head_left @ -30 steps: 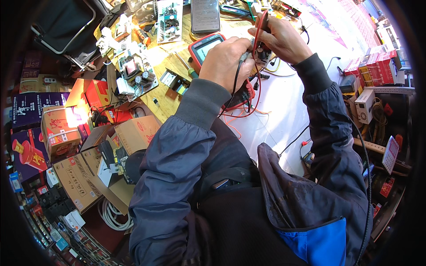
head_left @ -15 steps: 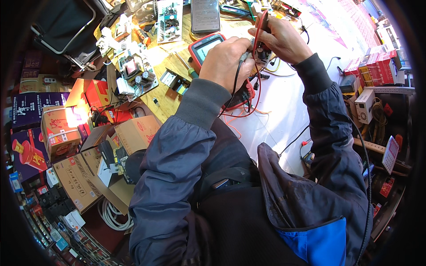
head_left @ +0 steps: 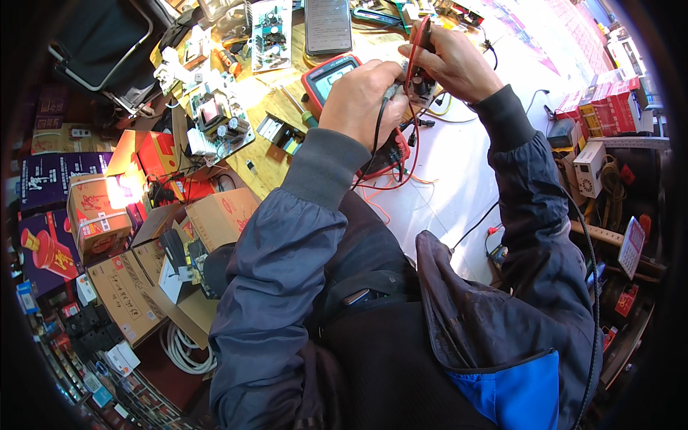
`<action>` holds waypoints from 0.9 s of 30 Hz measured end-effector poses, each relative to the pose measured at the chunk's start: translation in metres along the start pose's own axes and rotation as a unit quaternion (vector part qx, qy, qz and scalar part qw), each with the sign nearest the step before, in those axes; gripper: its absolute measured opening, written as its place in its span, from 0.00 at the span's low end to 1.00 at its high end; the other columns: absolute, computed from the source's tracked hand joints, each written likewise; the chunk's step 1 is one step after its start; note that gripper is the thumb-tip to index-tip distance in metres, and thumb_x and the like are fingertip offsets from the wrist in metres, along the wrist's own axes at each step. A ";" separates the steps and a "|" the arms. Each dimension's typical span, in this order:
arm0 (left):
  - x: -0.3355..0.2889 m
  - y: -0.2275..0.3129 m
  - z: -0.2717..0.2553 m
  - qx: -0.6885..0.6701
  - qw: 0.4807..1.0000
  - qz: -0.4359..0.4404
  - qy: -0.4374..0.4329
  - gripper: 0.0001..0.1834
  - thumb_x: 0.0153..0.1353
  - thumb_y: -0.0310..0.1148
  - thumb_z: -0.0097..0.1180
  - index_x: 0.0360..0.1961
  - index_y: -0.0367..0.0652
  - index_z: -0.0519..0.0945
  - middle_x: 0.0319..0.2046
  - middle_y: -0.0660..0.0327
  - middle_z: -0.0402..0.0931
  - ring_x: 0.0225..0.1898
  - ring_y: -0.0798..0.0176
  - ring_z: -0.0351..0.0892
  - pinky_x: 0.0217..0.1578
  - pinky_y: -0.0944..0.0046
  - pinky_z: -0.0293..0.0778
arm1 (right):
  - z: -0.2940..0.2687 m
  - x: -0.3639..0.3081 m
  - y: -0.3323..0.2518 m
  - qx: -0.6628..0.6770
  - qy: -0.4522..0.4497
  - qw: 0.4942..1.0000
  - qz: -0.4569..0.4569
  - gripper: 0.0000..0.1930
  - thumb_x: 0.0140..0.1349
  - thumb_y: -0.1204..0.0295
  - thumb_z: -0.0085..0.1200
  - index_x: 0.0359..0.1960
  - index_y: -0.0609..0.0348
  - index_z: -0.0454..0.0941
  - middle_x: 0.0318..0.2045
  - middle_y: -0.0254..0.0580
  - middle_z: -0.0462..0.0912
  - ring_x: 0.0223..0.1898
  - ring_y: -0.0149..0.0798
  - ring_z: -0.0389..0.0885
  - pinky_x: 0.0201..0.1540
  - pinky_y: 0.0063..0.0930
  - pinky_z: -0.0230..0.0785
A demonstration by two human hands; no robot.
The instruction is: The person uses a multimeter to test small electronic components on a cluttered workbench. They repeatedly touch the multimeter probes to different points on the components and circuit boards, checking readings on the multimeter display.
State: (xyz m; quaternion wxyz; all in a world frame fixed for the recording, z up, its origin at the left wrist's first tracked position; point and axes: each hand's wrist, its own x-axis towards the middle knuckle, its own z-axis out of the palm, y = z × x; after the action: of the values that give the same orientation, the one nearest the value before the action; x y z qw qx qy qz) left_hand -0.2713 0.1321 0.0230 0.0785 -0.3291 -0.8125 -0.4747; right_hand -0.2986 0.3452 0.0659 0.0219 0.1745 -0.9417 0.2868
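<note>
My left hand [head_left: 364,99] is closed on a test probe whose black lead [head_left: 377,132] hangs below it. Closed around the other test probe [head_left: 428,32], my right hand [head_left: 460,66] is a little farther up and to the right, with the red lead [head_left: 410,61] looping down from it. Between the two hands shows part of a small circuit board [head_left: 423,89] with components; the fingers cover much of it, and the probe tips cannot be made out. A red multimeter [head_left: 309,84] lies behind my left hand, its lit display partly in view.
Circuit boards [head_left: 271,37] lie on the wooden tabletop [head_left: 247,166], near a phone-like device [head_left: 327,27] and a green-handled screwdriver [head_left: 308,117]. Loose wires cross the white surface [head_left: 459,172]. Cardboard boxes [head_left: 118,294] crowd the left; a white metal case [head_left: 590,170] stands at right.
Both hands keep nearly the same pose at the circuit board. The multimeter's display looks different from before. The whole view has shifted very slightly.
</note>
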 end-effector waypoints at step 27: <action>0.000 0.005 -0.003 0.007 1.000 -0.011 -0.006 0.12 0.60 0.29 0.62 0.43 0.34 0.82 0.39 0.43 0.82 0.42 0.37 0.83 0.46 0.47 0.80 | 0.009 -0.002 0.004 0.022 0.041 0.999 -0.028 0.27 0.75 0.51 0.59 0.32 0.69 0.79 0.17 0.45 0.72 0.18 0.41 0.70 0.26 0.41 0.63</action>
State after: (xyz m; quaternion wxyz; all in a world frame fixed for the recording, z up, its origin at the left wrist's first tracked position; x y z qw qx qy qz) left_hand -0.2689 0.1317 0.0286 0.0707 -0.3223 -0.8197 -0.4682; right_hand -0.2978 0.3438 0.0560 0.0651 0.1893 -0.9282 0.3137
